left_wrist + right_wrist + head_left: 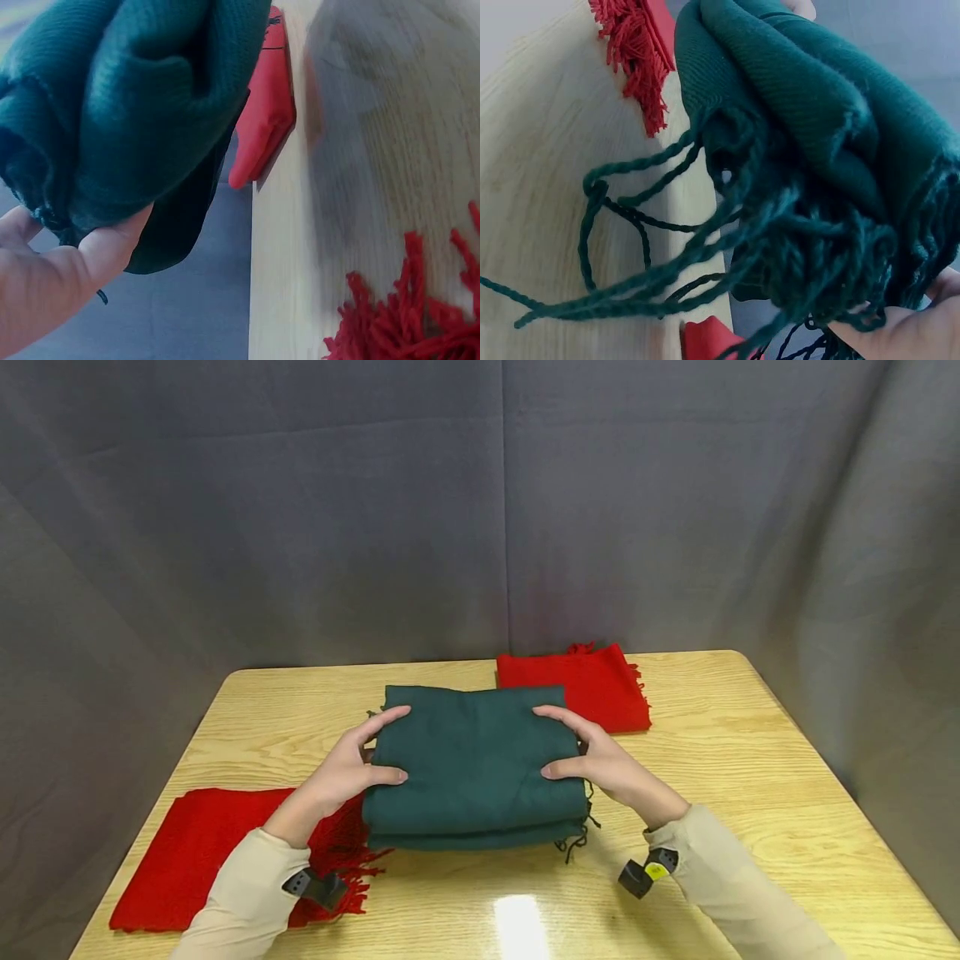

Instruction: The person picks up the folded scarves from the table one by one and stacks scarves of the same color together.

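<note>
Red scarf [176, 868] lies nearest you, by the tabletop [750, 777]'s left edge toward the near left corner, fringe [356, 881] pointing inward. Your left hand [347, 777] and right hand [611, 767] each grip one side of the folded green scarf [476, 756], thumbs and forefingers spread on top, forearms angled inward, holding it raised over the tabletop's middle. You seem mid-carry; setting it down would call for level, even grips. Beyond, a folded red cloth [603, 693] sits by the far edge.
</note>
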`<move>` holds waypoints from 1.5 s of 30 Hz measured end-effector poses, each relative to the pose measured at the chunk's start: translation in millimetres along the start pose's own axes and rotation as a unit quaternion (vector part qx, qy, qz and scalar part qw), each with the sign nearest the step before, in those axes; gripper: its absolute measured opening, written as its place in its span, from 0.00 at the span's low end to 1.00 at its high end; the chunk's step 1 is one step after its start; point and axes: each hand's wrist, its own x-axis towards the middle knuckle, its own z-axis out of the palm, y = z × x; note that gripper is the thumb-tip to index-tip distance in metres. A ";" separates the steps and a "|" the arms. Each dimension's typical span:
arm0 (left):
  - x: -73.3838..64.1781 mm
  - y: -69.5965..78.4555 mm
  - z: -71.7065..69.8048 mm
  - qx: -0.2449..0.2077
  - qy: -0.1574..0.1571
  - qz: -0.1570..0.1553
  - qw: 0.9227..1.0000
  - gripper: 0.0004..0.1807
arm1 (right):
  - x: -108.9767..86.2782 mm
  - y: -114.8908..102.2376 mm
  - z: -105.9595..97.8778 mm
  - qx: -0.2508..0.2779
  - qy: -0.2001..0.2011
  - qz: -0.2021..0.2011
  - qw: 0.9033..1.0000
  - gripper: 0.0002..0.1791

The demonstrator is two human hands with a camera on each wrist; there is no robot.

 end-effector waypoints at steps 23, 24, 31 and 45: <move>11.5 19.0 -30.8 0.023 0.023 0.015 0.999 0.43 | 35.7 -29.3 2.8 -0.013 0.016 0.016 1.000 0.38; 12.0 19.9 -32.6 0.025 0.027 0.015 0.999 0.43 | 37.6 -30.6 3.2 -0.012 0.015 0.016 1.000 0.38; 15.3 25.0 -44.5 0.050 0.050 0.018 0.997 0.42 | 51.2 -35.4 5.8 0.001 0.013 0.024 1.000 0.37; 18.5 43.3 -63.7 0.044 0.068 0.022 0.996 0.42 | 80.2 -55.2 8.4 0.004 0.018 0.025 1.000 0.37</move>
